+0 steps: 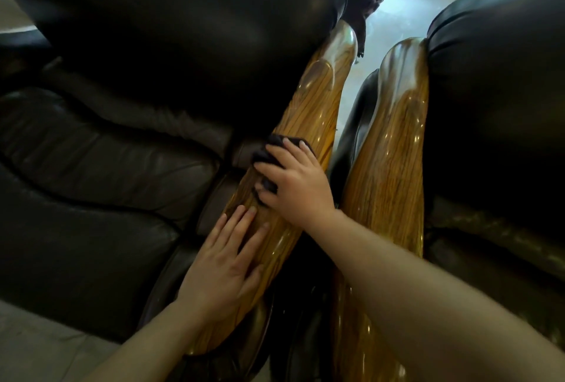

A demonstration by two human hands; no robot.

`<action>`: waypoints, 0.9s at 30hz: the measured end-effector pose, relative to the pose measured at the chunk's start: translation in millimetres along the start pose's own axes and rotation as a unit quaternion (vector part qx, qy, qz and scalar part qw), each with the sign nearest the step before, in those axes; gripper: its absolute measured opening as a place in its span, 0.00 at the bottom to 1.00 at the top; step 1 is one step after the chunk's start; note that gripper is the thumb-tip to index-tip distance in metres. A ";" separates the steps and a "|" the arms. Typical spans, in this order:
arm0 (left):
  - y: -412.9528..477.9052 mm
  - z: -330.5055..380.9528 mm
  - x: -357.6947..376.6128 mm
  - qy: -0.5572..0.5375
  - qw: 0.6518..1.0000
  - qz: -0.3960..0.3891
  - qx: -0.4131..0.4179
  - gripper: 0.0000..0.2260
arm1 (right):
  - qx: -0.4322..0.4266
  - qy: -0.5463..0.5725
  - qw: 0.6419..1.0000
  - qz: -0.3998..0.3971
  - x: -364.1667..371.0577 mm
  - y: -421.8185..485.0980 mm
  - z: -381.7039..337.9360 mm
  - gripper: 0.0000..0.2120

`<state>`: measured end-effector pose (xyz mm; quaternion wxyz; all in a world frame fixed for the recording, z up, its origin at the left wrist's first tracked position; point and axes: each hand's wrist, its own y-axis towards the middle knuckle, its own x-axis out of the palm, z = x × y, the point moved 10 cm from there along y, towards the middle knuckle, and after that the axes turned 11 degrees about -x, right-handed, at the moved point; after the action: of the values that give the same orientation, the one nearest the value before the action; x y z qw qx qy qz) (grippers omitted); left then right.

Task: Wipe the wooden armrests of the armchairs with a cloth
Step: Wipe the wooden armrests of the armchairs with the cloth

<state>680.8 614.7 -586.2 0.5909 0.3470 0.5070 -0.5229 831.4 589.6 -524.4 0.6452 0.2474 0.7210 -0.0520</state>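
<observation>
2 wooden armrests in view, side by side, 1 per armchair. Which is under the cloth?

— Obs 1: the left armrest (pixel 308 112). Its long axis runs from about 7 o'clock near the camera to 1 o'clock at the far end. The right armrest (pixel 394 149) lies just beside it, nearly parallel, with a narrow gap between them.

— Where does the cloth sit?

— Obs 2: the dark cloth (pixel 269 150) is roughly midway along the left armrest, on its 9 o'clock side, touching the wood. The right hand (pixel 293 182) presses it down, fingers spread and flat over it, tips pointing toward 11 o'clock. No pinch visible; it looks like a palm-and-finger press.

— And the other hand?

— Obs 3: the left hand (pixel 226 256) rests on the same armrest, nearer the camera, at 7 o'clock from the cloth. Fingers are spread and laid flat on bare wood, holding nothing. It reads as a brace.

— Which way does the next stroke have to go?

— Judgement: along the axis, toward 1 o'clock. The glossy far stretch up to the rounded end beside the black leather back (pixel 183 29) lies ahead of the fingertips. The right hand is the nearer one to it, and it already has the cloth. The right armrest sits at 3 o'clock from the cloth and carries no hand.
</observation>
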 end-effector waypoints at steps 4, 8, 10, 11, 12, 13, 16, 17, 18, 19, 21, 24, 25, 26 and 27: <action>-1.4 -0.2 -3.3 0.003 0.999 -0.007 -0.040 0.31 | 0.090 -0.012 0.994 -0.053 6.6 50.1 39.6 0.25; -13.2 -3.2 -6.5 -0.009 0.998 0.007 -0.059 0.29 | 0.113 -0.038 0.992 -0.043 6.9 42.3 44.0 0.28; -24.3 -9.4 -3.8 -0.023 0.997 0.011 -0.070 0.28 | 0.111 -0.045 0.992 -0.023 5.2 31.0 34.1 0.27; -31.4 -13.4 -1.0 -0.023 0.997 0.006 -0.074 0.28 | 0.103 -0.047 0.993 -0.016 5.0 24.5 25.9 0.27; -39.2 -18.0 1.8 -0.019 0.997 0.002 -0.078 0.27 | 0.091 -0.049 0.995 -0.012 5.4 17.8 16.6 0.26; -46.9 -23.6 3.4 -0.017 0.996 0.000 -0.086 0.27 | 0.078 -0.050 0.996 -0.010 6.4 11.5 6.9 0.26; -72.1 -39.8 3.7 -0.015 0.992 -0.008 -0.124 0.28 | 0.045 -0.045 0.998 -0.022 12.5 -6.1 -19.8 0.26; -81.4 -45.6 2.4 -0.012 0.990 -0.011 -0.140 0.29 | 0.041 -0.042 0.998 -0.030 15.2 -11.3 -28.0 0.26; -90.9 -51.4 0.1 -0.010 0.988 -0.010 -0.157 0.29 | 0.037 -0.044 0.998 -0.036 17.7 -16.2 -36.1 0.26; -99.7 -56.5 -3.1 -0.010 0.985 -0.010 -0.170 0.29 | 0.032 -0.048 0.997 -0.042 20.4 -20.7 -45.0 0.26; -117.3 -63.6 -9.1 -0.008 0.982 -0.013 -0.186 0.30 | 0.023 -0.053 0.997 -0.053 24.9 -29.4 -62.9 0.26; -142.2 -74.9 -18.7 -0.014 0.978 -0.009 -0.207 0.31 | 0.015 -0.048 0.997 -0.066 33.0 -42.0 -90.2 0.26; -150.6 -78.7 -20.4 -0.008 0.977 -0.008 -0.213 0.31 | 0.009 -0.046 0.997 -0.067 35.8 -47.2 -100.7 0.26; -159.3 -82.8 -22.0 -0.002 0.975 -0.004 -0.220 0.31 | -0.001 -0.044 0.997 -0.065 38.7 -52.3 -111.7 0.26; -168.3 -87.3 -22.9 0.000 0.973 -0.001 -0.229 0.31 | -0.014 -0.040 0.997 -0.060 41.3 -57.0 -122.4 0.25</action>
<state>498.4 667.2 -565.3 0.6541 0.2015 0.6138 -0.3934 694.7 600.1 -558.0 0.6728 0.1917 0.7088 -0.0904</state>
